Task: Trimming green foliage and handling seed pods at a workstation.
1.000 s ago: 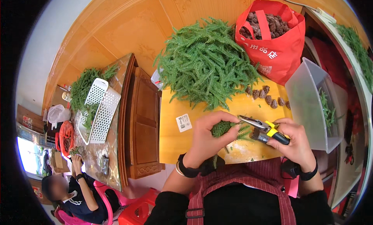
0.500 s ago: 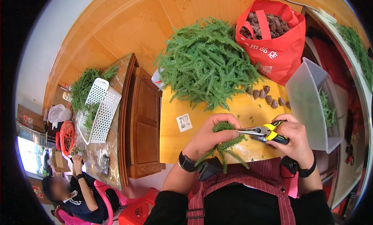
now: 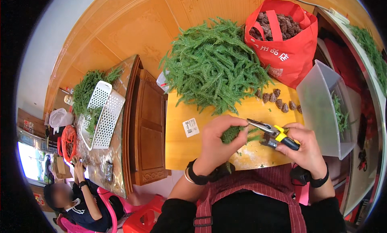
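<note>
My right hand [image 3: 305, 147] is closed around long-nose pliers [image 3: 269, 130] with yellow and black handles. Their metal jaws point left and meet the fingertips of my left hand [image 3: 215, 143]. A green artificial pine sprig [image 3: 231, 134] is in that left hand, showing through the loop of thumb and forefinger; the hand covers much of it. Whether the jaws grip part of the sprig cannot be made out. Past my hands, several brown pine cones [image 3: 278, 101] lie on the yellow tabletop [image 3: 177, 150], beside a big heap of green pine sprigs [image 3: 215, 66].
A red bag [image 3: 288, 57] full of pine cones stands at the far right. A translucent plastic bin [image 3: 322, 108] stands right of the table. On the left, a wooden cabinet table carries a white perforated basket [image 3: 111, 120] and more greenery. A person [image 3: 80, 205] sits there working.
My left hand has turned and lifted, so the sprig that hung below it is now mostly hidden. The pliers have tilted, their tip now higher, near the left fingertips.
</note>
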Action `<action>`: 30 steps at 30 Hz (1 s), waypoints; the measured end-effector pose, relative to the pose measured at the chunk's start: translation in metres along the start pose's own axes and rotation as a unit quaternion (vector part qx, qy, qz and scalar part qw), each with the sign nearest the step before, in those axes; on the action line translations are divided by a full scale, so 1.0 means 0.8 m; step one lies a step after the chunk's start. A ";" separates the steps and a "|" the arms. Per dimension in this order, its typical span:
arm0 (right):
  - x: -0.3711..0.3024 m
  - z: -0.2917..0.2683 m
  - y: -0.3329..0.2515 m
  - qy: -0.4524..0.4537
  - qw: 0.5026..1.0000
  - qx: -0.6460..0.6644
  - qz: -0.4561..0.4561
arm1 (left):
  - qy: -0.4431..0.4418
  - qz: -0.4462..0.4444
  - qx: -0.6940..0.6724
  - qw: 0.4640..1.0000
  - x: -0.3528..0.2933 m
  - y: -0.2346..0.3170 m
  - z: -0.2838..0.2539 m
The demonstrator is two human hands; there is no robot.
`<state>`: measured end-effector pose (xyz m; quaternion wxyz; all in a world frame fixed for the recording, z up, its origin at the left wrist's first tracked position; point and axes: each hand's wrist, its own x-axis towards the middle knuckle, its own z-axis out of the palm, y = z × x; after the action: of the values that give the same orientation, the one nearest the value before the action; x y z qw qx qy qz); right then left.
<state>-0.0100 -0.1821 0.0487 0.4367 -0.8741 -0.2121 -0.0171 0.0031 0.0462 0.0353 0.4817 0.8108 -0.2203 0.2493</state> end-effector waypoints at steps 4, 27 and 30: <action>0.005 -0.001 0.007 0.010 0.998 -0.023 -0.056 | -0.056 -0.223 -0.239 0.943 -0.001 -0.006 -0.006; 0.001 -0.005 -0.018 -0.083 0.985 -0.027 0.146 | -0.003 0.085 0.129 0.988 -0.002 -0.009 0.003; -0.001 0.003 0.002 0.005 1.000 -0.009 -0.017 | -0.008 -0.089 -0.069 0.994 -0.009 -0.010 0.002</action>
<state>-0.0104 -0.1811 0.0457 0.4299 -0.8740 -0.2243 -0.0310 0.0023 0.0487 0.0248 0.5551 0.7937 -0.1681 0.1833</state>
